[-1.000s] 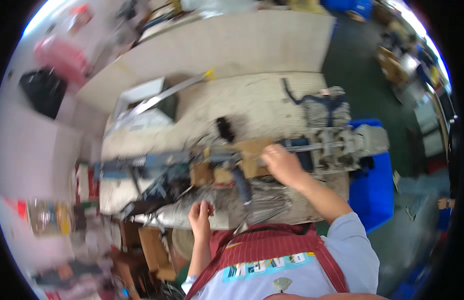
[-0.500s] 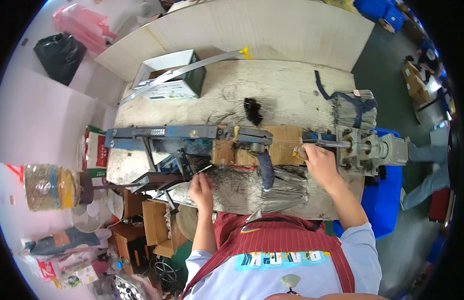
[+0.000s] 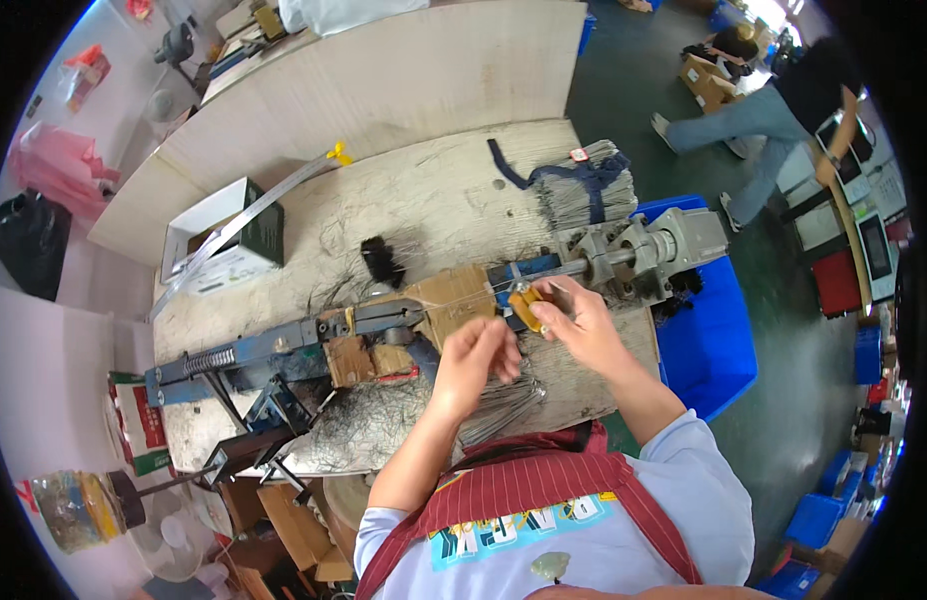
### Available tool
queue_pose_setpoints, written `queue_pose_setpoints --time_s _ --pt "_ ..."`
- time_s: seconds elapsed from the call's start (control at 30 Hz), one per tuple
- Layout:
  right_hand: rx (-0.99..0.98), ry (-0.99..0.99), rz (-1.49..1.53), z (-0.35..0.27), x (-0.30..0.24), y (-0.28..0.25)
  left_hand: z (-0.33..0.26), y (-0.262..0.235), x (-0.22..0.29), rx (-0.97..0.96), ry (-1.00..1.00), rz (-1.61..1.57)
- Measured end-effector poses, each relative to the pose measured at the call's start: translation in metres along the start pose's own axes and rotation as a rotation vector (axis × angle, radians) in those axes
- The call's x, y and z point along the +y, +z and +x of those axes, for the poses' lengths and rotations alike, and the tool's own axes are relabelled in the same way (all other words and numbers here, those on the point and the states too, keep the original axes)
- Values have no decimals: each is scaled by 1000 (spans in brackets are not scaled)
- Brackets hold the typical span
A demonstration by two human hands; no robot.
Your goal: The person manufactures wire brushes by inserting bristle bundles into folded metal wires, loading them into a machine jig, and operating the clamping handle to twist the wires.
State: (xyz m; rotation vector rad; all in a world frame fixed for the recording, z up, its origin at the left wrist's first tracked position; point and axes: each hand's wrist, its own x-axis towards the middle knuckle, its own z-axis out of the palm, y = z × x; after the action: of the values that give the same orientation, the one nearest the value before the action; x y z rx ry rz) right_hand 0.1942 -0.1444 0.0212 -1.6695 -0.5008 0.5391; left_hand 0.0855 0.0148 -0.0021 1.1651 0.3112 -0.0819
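Observation:
My right hand (image 3: 581, 325) is closed round a small tool with yellow-orange handles (image 3: 524, 307), at the right part of the long blue metal machine (image 3: 253, 352). Its working end is too small to make out. My left hand (image 3: 473, 366) hovers just left of it, before the brown cardboard pad (image 3: 451, 300), its fingers loosely curled and apart with nothing visible in them. A thin shiny wire or rod runs over the pad to the motorised clamp unit (image 3: 633, 255). Below my hands lies a bundle of thin grey wires (image 3: 503, 410).
A black bristle tuft (image 3: 381, 260) lies behind the machine. A tied wire bundle (image 3: 588, 190) sits at the back right, an open carton (image 3: 228, 235) at the back left. A blue bin (image 3: 718, 345) stands right of the bench. Another person (image 3: 783, 120) is walking on the far right.
My left hand has left the thin lever at the machine's front and moved right, beside my right hand. The yellow-handled tool now shows plainly in my right hand. The whole view has turned rightward.

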Motion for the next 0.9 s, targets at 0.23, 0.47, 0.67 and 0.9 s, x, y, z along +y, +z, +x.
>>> queue_pose_setpoints --time_s 0.23,0.47,0.67,0.9 --pt "13 -503 -753 17 -1 -3 38 13 -21 523 43 -310" --pt "-223 -1052 -1155 20 13 -1 32 9 -43 585 285 -192" --pt "-456 -845 -1069 49 -1 -9 32 18 -35 575 251 -291" --pt "-315 -511 -1047 105 -12 21 25 12 -34 569 214 -248"
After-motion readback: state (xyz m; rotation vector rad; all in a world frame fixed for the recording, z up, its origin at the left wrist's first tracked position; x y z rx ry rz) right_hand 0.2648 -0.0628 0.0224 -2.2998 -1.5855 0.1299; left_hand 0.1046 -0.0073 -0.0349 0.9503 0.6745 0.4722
